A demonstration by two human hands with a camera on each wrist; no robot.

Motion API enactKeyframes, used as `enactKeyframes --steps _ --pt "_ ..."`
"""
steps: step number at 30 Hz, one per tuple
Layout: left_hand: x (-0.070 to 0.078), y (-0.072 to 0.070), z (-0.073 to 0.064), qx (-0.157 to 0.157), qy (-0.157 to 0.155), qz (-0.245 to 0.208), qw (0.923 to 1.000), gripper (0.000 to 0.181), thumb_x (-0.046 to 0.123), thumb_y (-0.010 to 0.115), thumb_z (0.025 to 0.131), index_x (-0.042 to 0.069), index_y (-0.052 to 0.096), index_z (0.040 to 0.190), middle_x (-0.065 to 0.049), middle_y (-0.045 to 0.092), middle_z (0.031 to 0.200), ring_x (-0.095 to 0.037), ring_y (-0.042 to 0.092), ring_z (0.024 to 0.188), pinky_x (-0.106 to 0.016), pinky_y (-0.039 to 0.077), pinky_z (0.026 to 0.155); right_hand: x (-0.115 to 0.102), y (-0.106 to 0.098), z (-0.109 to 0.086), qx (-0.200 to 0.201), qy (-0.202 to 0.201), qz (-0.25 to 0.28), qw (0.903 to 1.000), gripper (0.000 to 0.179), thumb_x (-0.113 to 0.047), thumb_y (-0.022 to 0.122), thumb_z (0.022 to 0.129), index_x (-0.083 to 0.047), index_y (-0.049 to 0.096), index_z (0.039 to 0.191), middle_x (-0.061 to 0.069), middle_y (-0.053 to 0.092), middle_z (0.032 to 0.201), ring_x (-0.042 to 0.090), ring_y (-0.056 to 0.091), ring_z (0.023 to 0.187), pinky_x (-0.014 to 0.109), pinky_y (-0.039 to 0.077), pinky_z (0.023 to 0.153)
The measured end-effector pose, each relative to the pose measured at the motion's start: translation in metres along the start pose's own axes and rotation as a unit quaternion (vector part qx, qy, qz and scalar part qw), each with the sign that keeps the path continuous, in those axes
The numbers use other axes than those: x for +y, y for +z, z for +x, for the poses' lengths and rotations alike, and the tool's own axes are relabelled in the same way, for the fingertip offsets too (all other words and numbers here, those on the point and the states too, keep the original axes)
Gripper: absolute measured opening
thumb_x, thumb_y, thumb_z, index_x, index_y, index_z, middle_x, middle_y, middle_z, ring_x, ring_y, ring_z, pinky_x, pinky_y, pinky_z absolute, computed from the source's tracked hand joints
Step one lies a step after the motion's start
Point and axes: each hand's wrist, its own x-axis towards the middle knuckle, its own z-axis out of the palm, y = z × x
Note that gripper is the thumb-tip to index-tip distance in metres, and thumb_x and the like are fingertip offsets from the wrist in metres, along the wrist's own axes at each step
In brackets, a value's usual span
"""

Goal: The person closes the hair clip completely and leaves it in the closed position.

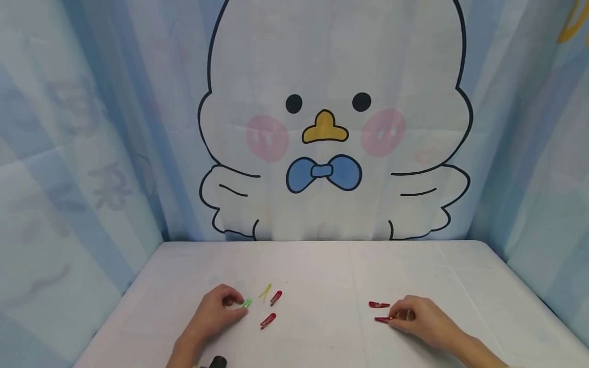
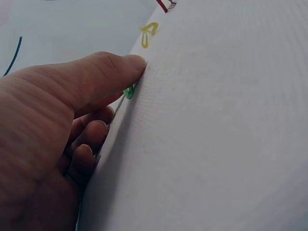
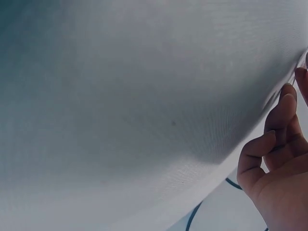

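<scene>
My left hand (image 1: 214, 310) pinches a small green hair clip (image 1: 247, 303) between thumb and fingers, low over the white table. In the left wrist view the thumb covers most of that green clip (image 2: 129, 92), and a yellow clip (image 2: 149, 31) lies just past the fingertips. To the right in the head view, my right hand (image 1: 421, 319) pinches the end of a dark red hair clip (image 1: 383, 320) at the tabletop. Another red clip (image 1: 379, 304) lies just behind it. The right wrist view shows curled fingers of the right hand (image 3: 284, 154), with the clip hidden.
Beside the left hand lie a yellow open clip (image 1: 265, 292), a red clip (image 1: 276, 298) and another red clip (image 1: 268, 321). The white cloth-covered table (image 1: 322, 286) runs back to a printed curtain (image 1: 331, 214). A small black object (image 1: 218, 362) shows near the left wrist.
</scene>
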Motion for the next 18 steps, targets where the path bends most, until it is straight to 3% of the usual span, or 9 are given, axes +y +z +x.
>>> enactKeyframes --steps 12,18 --pt "-0.0012 0.0015 0.0007 0.006 0.004 0.003 1.0 0.016 0.008 0.085 0.076 0.011 0.071 0.084 0.001 0.058 0.092 -0.016 0.055 0.085 -0.039 0.049 0.08 0.0014 -0.0004 0.0006 0.0 0.007 0.001 1.0 0.01 -0.024 0.081 0.086 -0.019 0.073 0.09 -0.008 0.055 0.077 0.006 0.048 0.068 0.025 0.043 0.062" --pt "-0.0023 0.002 -0.0001 0.01 0.0 -0.025 0.9996 0.015 0.006 0.083 0.076 0.011 0.072 0.085 0.001 0.059 0.093 -0.016 0.055 0.085 -0.037 0.049 0.079 0.0001 -0.0006 -0.0005 0.001 0.008 -0.002 1.0 0.011 -0.024 0.081 0.086 -0.018 0.073 0.092 -0.008 0.055 0.077 0.006 0.048 0.067 0.025 0.044 0.061"
